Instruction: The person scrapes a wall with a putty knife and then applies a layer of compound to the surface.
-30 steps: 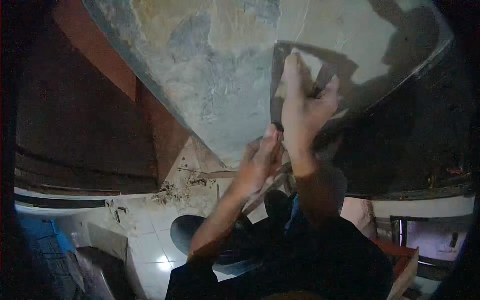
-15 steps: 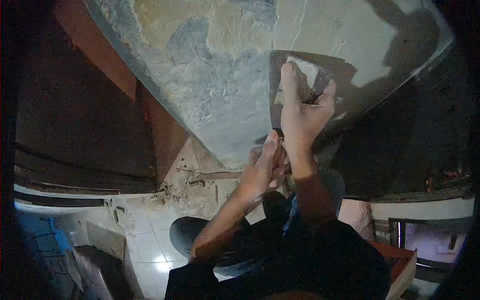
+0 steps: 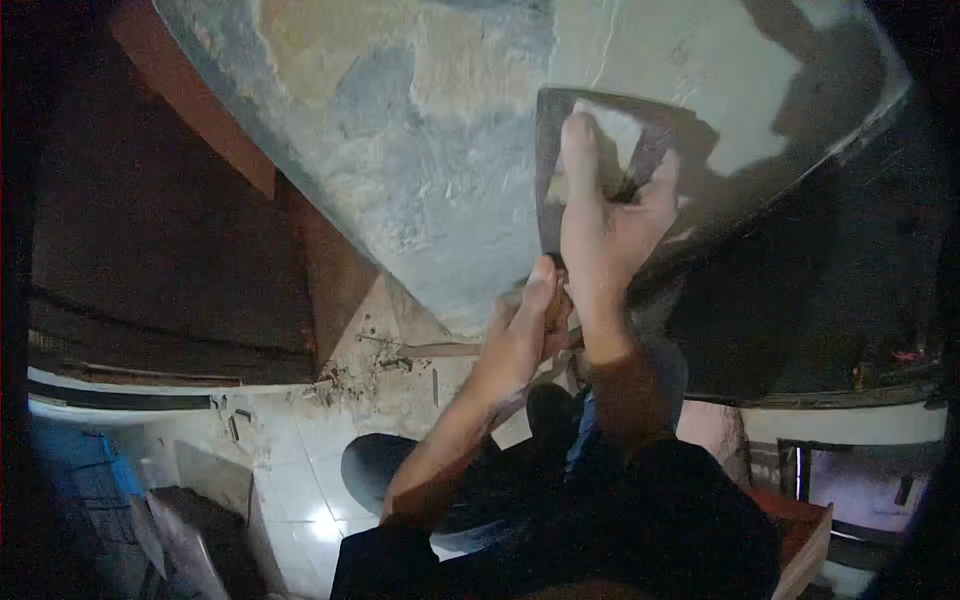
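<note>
In front of me a large panel [image 3: 440,200], mottled grey and beige, tapers to a blunt corner. Against its beige part lies a dark broad blade [image 3: 549,140], like that of a putty knife. My left hand [image 3: 525,325] is closed round the narrow lower end, where an orange-brown handle [image 3: 552,315] shows between the fingers. Higher up, over the blade, my right hand [image 3: 605,225] grips a pale flat piece [image 3: 618,135] between thumb and fingers. I cannot tell what this piece is. The palm hides part of the blade.
Shadows of a head and arm fall across the panel's upper right. Crumbly debris [image 3: 350,375] is scattered below the panel's corner, near white floor tiles [image 3: 300,470]. A dark slab-like object [image 3: 205,540] stands lower left, a reddish-brown box [image 3: 805,525] lower right. My bent knees are below my hands.
The blade and my right hand's grip sit slightly higher in view, with the blade's top edge shifted up a little. Both hands keep their holds.
</note>
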Action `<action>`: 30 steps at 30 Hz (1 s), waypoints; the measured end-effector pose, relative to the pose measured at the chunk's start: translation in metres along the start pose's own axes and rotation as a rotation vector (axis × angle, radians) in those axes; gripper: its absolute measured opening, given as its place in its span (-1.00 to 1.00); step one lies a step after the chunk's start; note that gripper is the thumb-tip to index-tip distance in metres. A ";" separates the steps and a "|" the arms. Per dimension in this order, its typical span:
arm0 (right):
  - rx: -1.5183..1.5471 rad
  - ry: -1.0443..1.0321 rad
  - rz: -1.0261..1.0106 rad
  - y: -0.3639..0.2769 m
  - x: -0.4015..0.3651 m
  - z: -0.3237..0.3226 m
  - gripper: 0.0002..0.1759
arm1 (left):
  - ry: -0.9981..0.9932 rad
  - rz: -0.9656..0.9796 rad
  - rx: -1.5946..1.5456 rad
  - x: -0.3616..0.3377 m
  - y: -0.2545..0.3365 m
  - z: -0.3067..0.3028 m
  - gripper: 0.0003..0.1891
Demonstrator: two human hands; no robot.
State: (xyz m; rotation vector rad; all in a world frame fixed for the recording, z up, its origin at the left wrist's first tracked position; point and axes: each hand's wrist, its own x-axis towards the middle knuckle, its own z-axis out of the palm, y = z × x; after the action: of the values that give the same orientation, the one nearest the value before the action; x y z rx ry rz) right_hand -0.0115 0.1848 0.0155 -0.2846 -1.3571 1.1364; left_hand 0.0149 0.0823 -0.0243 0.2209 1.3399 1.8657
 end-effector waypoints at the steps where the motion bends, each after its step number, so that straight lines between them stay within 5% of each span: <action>1: 0.145 0.006 0.044 0.003 -0.001 0.003 -0.59 | -0.072 0.044 -0.014 0.003 -0.002 -0.004 -0.49; 4: -0.017 0.017 -0.069 0.006 0.007 0.005 -0.62 | -0.083 0.044 0.035 0.005 0.007 -0.009 -0.48; 12: 0.034 0.032 0.042 0.009 -0.006 0.001 -0.61 | -0.089 -0.058 0.039 0.007 -0.010 -0.018 -0.44; 19: -0.108 0.038 0.051 0.017 -0.016 -0.001 -0.66 | -0.071 0.144 0.146 0.011 -0.023 -0.026 -0.44; 22: 0.019 0.037 -0.014 0.011 -0.011 0.002 -0.65 | -0.064 -0.073 -0.012 0.005 -0.008 -0.017 -0.45; 28: 0.053 0.000 0.083 0.014 -0.014 0.000 -0.62 | -0.072 0.020 0.071 0.007 -0.008 -0.018 -0.45; 30: 0.104 0.020 -0.030 0.012 -0.009 0.005 -0.63 | -0.033 0.087 0.102 0.006 -0.004 -0.016 -0.44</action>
State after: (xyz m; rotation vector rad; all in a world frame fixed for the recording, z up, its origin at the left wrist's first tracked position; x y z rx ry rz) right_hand -0.0195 0.1817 0.0024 -0.1991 -1.2760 1.1719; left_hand 0.0039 0.0756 -0.0358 0.3666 1.4240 1.8590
